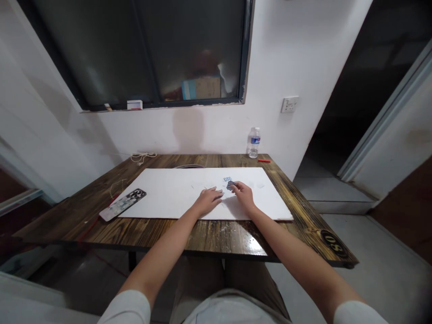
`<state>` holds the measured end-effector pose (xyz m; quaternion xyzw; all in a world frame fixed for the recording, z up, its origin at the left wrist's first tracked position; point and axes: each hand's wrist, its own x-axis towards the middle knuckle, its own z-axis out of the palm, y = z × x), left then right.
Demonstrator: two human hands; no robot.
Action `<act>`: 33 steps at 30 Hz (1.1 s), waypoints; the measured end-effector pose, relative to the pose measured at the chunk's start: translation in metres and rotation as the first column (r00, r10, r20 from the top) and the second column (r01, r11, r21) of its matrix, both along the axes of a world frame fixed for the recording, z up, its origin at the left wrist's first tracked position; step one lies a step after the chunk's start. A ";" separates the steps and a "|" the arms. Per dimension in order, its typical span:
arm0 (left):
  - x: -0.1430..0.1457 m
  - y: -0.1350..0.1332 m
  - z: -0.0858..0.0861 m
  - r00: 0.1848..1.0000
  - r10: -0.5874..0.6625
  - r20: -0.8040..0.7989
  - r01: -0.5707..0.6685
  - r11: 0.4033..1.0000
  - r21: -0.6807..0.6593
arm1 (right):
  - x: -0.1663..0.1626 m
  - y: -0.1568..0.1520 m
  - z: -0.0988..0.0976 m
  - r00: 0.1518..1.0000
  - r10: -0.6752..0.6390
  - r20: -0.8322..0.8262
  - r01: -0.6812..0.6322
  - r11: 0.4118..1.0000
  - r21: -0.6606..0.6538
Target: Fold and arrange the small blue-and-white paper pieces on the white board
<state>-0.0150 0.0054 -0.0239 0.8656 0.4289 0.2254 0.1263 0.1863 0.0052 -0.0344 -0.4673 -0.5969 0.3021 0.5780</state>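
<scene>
Two hands are resting over one white board (168,193), the right one pinching one small dark blue piece (231,185).
The right hand (243,195) is closing thumb and fingers narrowly on that piece above the board's right half; just beyond it, one blue-outlined item (227,179) is lying. The left hand (208,201) is lying beside it, fingers stretched to the right; whether they are holding anything, I cannot tell. One phone (123,204) is overlapping the board's left edge. At the table's far right, one clear bottle (254,143) is standing, seemingly containing a little clear liquid, near one red stick (264,160).
</scene>
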 end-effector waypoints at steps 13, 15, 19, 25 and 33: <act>-0.001 -0.003 0.010 0.999 0.002 -0.039 0.004 0.989 0.149 | -0.002 0.000 0.000 0.999 0.037 0.027 -0.036 0.999 -0.011; -0.001 -0.004 0.011 0.999 0.039 -0.030 -0.033 0.982 0.187 | -0.003 0.001 -0.001 0.998 0.051 0.026 -0.050 0.999 -0.016; -0.003 -0.006 0.012 0.983 0.173 0.054 -0.181 0.963 0.200 | -0.003 0.001 -0.003 0.997 0.070 0.038 -0.069 0.997 -0.025; -0.005 0.002 0.008 0.893 0.247 0.375 -0.281 0.959 0.038 | -0.003 0.002 -0.004 0.996 0.067 0.067 -0.065 0.998 -0.026; -0.005 0.000 0.011 0.845 0.232 0.482 -0.261 0.965 -0.007 | -0.001 0.000 -0.001 0.996 0.016 0.088 -0.013 0.999 -0.036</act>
